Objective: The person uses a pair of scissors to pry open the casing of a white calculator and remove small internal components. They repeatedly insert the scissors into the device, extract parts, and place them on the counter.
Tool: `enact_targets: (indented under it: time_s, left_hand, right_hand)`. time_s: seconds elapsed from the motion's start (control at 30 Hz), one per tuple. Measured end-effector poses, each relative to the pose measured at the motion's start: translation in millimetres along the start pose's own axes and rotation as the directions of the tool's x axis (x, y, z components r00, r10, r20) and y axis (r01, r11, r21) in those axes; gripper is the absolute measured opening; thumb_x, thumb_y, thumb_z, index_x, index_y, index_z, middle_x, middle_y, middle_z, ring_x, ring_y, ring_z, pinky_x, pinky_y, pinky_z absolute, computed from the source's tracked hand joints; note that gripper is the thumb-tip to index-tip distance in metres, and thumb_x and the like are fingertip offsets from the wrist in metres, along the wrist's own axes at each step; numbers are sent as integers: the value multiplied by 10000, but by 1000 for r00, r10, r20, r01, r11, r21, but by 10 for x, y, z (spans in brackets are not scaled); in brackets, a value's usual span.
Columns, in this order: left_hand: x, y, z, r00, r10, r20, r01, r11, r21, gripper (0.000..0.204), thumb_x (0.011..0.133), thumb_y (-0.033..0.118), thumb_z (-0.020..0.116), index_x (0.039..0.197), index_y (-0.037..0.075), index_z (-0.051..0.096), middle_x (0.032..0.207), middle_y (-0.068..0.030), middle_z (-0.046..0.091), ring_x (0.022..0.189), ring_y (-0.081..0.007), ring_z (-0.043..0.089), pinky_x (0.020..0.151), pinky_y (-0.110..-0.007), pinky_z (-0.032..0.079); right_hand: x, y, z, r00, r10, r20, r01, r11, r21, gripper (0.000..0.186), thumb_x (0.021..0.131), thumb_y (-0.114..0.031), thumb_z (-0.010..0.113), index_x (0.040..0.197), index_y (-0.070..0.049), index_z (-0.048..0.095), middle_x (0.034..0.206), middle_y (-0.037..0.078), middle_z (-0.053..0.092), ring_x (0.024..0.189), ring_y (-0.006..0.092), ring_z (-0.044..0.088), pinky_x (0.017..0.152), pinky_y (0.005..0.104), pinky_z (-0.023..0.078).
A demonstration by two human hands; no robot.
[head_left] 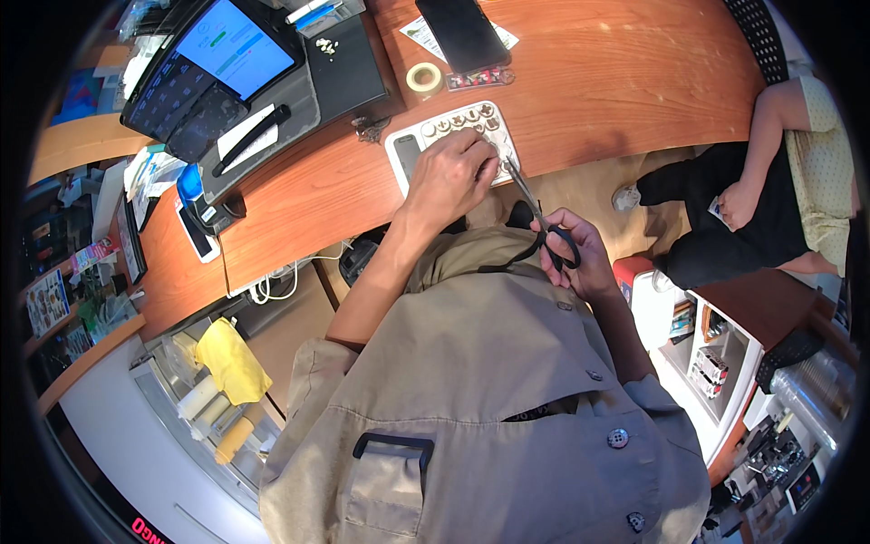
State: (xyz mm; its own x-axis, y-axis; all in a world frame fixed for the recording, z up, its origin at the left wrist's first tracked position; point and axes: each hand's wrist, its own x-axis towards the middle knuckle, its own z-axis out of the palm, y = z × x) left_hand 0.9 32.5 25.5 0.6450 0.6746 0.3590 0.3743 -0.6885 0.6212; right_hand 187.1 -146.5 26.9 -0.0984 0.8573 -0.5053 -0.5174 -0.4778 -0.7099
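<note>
A white calculator-like board [406,154] with round symbol keys and a grey window lies at the desk's front edge. My left hand [453,172] is over its lower right part with fingers closed; whatever they hold is hidden. In my right hand [577,257] are black-handled scissors [535,204], held below the desk edge, their metal blades angled up to the board beside my left fingertips. Whether the blade tips touch anything is too small to tell. Above the board lie a small red-and-clear strip [476,79] and a tape roll [423,80].
The wooden desk [625,72] also holds a phone [458,32], a raised black stand [349,68], a screen [227,45] and another phone [195,236]. A seated person [788,181] is at the right, beside a white shelf cabinet [662,313]. A yellow cloth [227,358] hangs lower left.
</note>
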Motion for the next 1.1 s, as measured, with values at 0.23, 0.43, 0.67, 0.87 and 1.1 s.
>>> enact_targets:
  time_s: [0.23, 0.43, 0.67, 0.87, 1.1]
  left_hand:
    - [23, -61, -50, 994, -81, 73, 87, 993, -86, 68, 905, 59, 758, 932, 2, 733, 904, -99, 707, 769, -241, 702, 633, -343, 552]
    - [16, -76, -60, 994, -64, 83, 73, 991, -112, 58, 925, 49, 745, 937, -6, 732, 917, -105, 709, 778, -244, 705, 633, -342, 547]
    - [7, -85, -62, 993, -76, 95, 90, 985, -148, 62, 917, 39, 751, 946, -12, 731, 924, -113, 705, 799, -251, 709, 663, -347, 554]
    - [13, -97, -62, 996, -44, 83, 57, 986, -158, 56, 914, 28, 744, 948, -12, 725, 928, -111, 705, 812, -260, 710, 697, -356, 561]
    - [0, -103, -55, 994, -61, 95, 76, 983, -165, 52, 913, 23, 736, 945, -15, 718, 937, -112, 701, 824, -256, 709, 713, -351, 561]
  right_hand:
    - [-3, -67, 97, 998, 47, -32, -49, 998, -32, 242, 1016, -169, 672, 1177, -14, 577, 714, 55, 640, 495, 87, 560, 406, 221, 367]
    - [65, -43, 193, 998, 22, -53, -26, 996, -89, 264, 1012, -179, 683, 1189, -9, 584, 737, 53, 646, 502, 84, 559, 425, 222, 376]
    - [124, -22, 280, 993, 22, -118, -39, 988, -151, 296, 1019, -206, 688, 1219, -11, 589, 761, 41, 641, 537, 70, 571, 444, 219, 387]
    - [171, 8, 336, 989, 4, -147, -30, 984, -177, 324, 1019, -230, 699, 1233, -9, 597, 762, 40, 640, 541, 65, 563, 455, 216, 385]
    - [165, 36, 368, 984, 5, -178, -38, 982, -184, 305, 1017, -198, 704, 1244, -23, 600, 762, 33, 641, 542, 59, 554, 466, 215, 386]
